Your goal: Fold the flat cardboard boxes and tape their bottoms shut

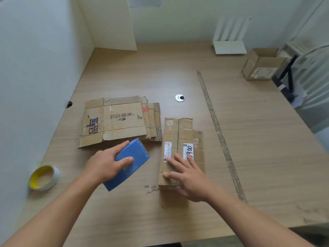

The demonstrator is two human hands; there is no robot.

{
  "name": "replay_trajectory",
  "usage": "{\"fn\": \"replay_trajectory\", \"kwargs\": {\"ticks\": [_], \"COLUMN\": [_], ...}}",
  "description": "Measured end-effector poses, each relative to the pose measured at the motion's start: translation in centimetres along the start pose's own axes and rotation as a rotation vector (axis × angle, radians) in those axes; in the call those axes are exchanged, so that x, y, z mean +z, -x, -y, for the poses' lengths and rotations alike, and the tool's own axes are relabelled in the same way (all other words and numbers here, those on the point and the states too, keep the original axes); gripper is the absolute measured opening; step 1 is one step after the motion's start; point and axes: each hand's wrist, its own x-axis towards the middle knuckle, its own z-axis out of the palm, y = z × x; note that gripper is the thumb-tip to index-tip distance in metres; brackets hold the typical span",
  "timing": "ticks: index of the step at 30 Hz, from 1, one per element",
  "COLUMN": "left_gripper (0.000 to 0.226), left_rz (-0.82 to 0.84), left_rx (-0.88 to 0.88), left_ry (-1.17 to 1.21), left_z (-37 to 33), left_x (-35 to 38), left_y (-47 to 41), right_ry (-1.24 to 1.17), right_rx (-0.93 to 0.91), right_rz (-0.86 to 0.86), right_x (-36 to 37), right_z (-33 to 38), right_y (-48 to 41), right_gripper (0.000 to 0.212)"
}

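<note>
A folded brown cardboard box point(178, 136) with white labels stands on the wooden table point(142, 72), its flaps closed along a middle seam. My right hand point(188, 175) presses flat on the near end of that box, fingers spread and straight. My left hand point(106, 163) grips a blue tape dispenser point(135, 157) just left of the box, fingers curled over its top. A stack of flat cardboard boxes point(117, 122) with printed characters lies behind the dispenser.
A roll of tape with a yellow core point(43, 177) lies at the near left. An assembled open box point(261, 65) sits at the far right edge. A white router point(229, 45) stands at the back. A round metal grommet point(180, 98) is set in the table.
</note>
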Motion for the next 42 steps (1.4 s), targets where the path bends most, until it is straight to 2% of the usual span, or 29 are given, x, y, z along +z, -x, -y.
{"fn": "replay_trajectory", "kwargs": {"ticks": [4, 7, 10, 16, 22, 28, 32, 35, 39, 42], "left_gripper": [0.061, 0.063, 0.065, 0.067, 0.065, 0.063, 0.062, 0.063, 0.064, 0.063], "left_rz": [-0.022, -0.02, -0.021, -0.047, -0.045, -0.05, -0.048, -0.066, -0.086, -0.088], "left_rx": [0.04, 0.062, 0.081, 0.245, 0.365, 0.409, 0.408, 0.389, 0.347, 0.317], "left_ry": [-0.014, -0.017, -0.02, -0.031, 0.034, 0.015, 0.02, 0.032, 0.043, 0.055], "left_z": [-0.4, -0.5, -0.5, -0.4, -0.7, -0.7, -0.2, 0.7, 2.0, 2.8], "left_x": [-0.3, -0.3, 0.1, 0.8, 0.7, 1.4, 2.0, 2.3, 2.5, 2.6], "left_y": [-0.1, 0.1, 0.5, 1.9, 2.8, 2.6, 2.0, 1.3, 0.4, -0.2], "right_ry": [-0.018, -0.043, -0.028, -0.198, -0.283, -0.246, -0.137, -0.073, -0.101, -0.207], "right_rx": [-0.025, -0.032, -0.057, 0.007, 0.193, 0.328, 0.447, 0.492, 0.53, 0.559], "right_rz": [0.064, 0.044, -0.09, -0.4, -0.492, -0.343, -0.136, -0.07, -0.026, 0.018], "right_x": [-0.7, -0.8, -0.4, -0.9, -2.9, -7.8, -7.6, -6.9, -7.0, -7.2], "right_z": [-0.3, -0.9, -1.1, 0.0, -0.4, -3.8, -5.8, -6.9, -7.8, -8.4], "right_y": [0.3, 1.3, 1.8, 1.2, -1.9, -9.6, -13.3, -14.0, -14.5, -15.1], "right_gripper": [0.056, 0.058, 0.062, 0.043, 0.045, 0.05, 0.063, 0.068, 0.067, 0.071]}}
